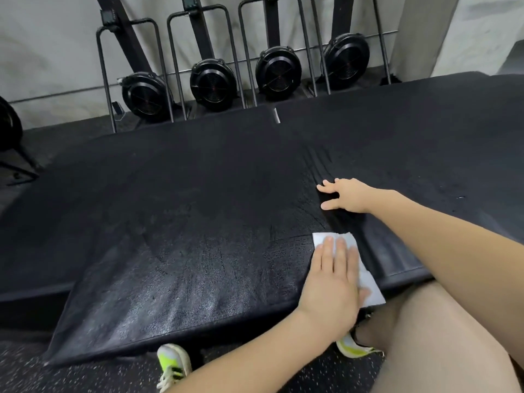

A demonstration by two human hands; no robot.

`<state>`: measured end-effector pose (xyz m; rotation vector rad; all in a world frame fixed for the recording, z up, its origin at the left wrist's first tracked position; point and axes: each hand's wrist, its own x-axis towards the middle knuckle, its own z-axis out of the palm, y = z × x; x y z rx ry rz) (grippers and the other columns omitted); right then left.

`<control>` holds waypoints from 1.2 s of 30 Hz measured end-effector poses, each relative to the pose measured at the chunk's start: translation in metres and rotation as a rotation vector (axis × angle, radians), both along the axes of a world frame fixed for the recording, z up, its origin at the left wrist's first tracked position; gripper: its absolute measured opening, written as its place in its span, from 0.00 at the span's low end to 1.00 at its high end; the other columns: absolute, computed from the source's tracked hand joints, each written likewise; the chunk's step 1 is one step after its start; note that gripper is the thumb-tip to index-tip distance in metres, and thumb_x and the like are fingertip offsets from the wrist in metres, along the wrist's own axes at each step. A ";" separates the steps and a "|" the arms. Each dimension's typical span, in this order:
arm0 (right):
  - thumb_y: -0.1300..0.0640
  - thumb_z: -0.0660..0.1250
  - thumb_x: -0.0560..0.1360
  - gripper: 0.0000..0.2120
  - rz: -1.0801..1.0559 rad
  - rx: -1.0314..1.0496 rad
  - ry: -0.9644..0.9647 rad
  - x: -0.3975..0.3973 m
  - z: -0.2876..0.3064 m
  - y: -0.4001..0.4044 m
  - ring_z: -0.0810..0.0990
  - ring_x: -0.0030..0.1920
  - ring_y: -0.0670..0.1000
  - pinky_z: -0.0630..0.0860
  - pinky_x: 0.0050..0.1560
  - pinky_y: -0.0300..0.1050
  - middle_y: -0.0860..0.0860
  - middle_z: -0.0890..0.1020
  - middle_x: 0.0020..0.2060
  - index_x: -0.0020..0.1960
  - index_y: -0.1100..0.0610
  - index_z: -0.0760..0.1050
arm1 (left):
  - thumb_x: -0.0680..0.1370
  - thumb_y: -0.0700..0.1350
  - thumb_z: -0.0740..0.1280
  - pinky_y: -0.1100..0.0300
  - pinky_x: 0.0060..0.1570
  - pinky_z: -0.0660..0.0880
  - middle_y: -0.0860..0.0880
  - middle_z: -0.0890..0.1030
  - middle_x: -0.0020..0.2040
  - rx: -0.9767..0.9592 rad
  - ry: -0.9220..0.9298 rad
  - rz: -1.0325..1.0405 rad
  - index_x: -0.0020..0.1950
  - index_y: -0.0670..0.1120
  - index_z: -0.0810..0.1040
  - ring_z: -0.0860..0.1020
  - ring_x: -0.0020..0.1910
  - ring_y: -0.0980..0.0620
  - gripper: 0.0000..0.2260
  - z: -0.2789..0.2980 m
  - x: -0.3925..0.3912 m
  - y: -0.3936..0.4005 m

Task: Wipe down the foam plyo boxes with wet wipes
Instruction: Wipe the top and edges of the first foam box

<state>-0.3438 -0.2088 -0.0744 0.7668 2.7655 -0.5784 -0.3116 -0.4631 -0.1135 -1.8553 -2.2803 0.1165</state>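
Two black foam plyo boxes sit side by side: the left box point(175, 199) shows a wet sheen across its near half, so that part looks wiped, while its far half and most of the right box point(425, 143) look dull and probably remain to do (glare makes this uncertain). The right hand point(347, 195) rests with fingers spread at the seam between them. The left hand point(333, 279) presses flat, fingers straight, on the white wet wipe point(368, 282) at the left box's near right corner.
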 end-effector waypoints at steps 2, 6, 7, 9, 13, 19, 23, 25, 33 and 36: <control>0.39 0.64 0.79 0.33 -0.010 0.001 -0.003 0.000 -0.002 0.001 0.51 0.80 0.55 0.53 0.77 0.55 0.45 0.55 0.80 0.80 0.42 0.55 | 0.86 0.56 0.45 0.40 0.77 0.42 0.32 0.47 0.81 -0.011 0.044 -0.009 0.81 0.36 0.43 0.45 0.80 0.31 0.32 -0.002 -0.002 -0.009; 0.39 0.64 0.79 0.33 -0.007 0.000 0.000 0.000 0.000 0.000 0.52 0.80 0.55 0.53 0.77 0.54 0.43 0.56 0.80 0.79 0.42 0.56 | 0.85 0.55 0.46 0.40 0.77 0.55 0.32 0.53 0.80 0.057 0.098 -0.005 0.81 0.35 0.50 0.52 0.79 0.32 0.31 -0.010 -0.029 -0.056; 0.40 0.64 0.79 0.33 -0.005 0.005 0.001 0.000 0.001 -0.001 0.52 0.80 0.55 0.53 0.77 0.54 0.44 0.56 0.79 0.79 0.42 0.56 | 0.85 0.55 0.47 0.40 0.77 0.57 0.32 0.54 0.80 0.061 0.083 0.001 0.81 0.35 0.51 0.53 0.79 0.32 0.31 -0.013 -0.037 -0.070; 0.40 0.64 0.79 0.33 0.004 0.028 -0.003 -0.001 0.002 -0.002 0.53 0.80 0.55 0.53 0.77 0.53 0.45 0.56 0.80 0.80 0.44 0.56 | 0.85 0.55 0.50 0.40 0.76 0.60 0.32 0.56 0.79 0.056 0.071 0.012 0.80 0.35 0.54 0.56 0.79 0.32 0.31 -0.015 -0.054 -0.096; 0.41 0.63 0.80 0.32 0.009 0.053 -0.015 -0.001 0.005 -0.010 0.52 0.80 0.56 0.51 0.77 0.52 0.47 0.55 0.80 0.80 0.46 0.55 | 0.84 0.55 0.53 0.40 0.75 0.63 0.32 0.57 0.79 0.015 0.104 0.037 0.80 0.34 0.56 0.57 0.78 0.32 0.32 -0.013 -0.068 -0.119; 0.42 0.61 0.81 0.31 -0.021 0.075 -0.026 0.001 0.007 -0.019 0.53 0.80 0.57 0.54 0.77 0.52 0.49 0.54 0.80 0.80 0.46 0.55 | 0.85 0.56 0.47 0.38 0.78 0.49 0.32 0.49 0.81 -0.001 0.084 0.031 0.81 0.34 0.45 0.47 0.79 0.30 0.33 -0.009 -0.028 -0.059; 0.42 0.57 0.83 0.29 -0.030 0.094 -0.043 0.007 0.002 -0.020 0.52 0.80 0.56 0.54 0.76 0.50 0.49 0.53 0.81 0.81 0.45 0.52 | 0.86 0.57 0.47 0.37 0.78 0.45 0.32 0.48 0.80 0.044 0.037 0.055 0.80 0.34 0.43 0.46 0.79 0.30 0.33 -0.006 0.007 -0.015; 0.43 0.56 0.84 0.28 -0.023 0.118 -0.062 0.009 0.003 -0.021 0.52 0.80 0.56 0.54 0.75 0.49 0.49 0.53 0.81 0.81 0.46 0.51 | 0.86 0.57 0.47 0.38 0.78 0.47 0.31 0.48 0.80 0.058 0.040 0.064 0.80 0.34 0.44 0.46 0.79 0.29 0.33 -0.007 0.014 -0.008; 0.43 0.57 0.83 0.28 -0.048 0.091 -0.029 0.010 0.003 -0.023 0.52 0.80 0.55 0.55 0.76 0.49 0.48 0.55 0.80 0.80 0.45 0.54 | 0.80 0.44 0.43 0.41 0.78 0.55 0.32 0.56 0.79 0.148 0.188 -0.008 0.80 0.33 0.52 0.55 0.79 0.32 0.29 -0.024 -0.039 -0.088; 0.43 0.57 0.83 0.27 -0.052 0.093 -0.038 0.010 0.003 -0.023 0.52 0.80 0.54 0.54 0.75 0.49 0.47 0.55 0.80 0.80 0.45 0.55 | 0.80 0.45 0.46 0.42 0.77 0.58 0.32 0.60 0.78 0.194 0.177 -0.005 0.79 0.33 0.57 0.58 0.78 0.32 0.29 -0.023 -0.069 -0.128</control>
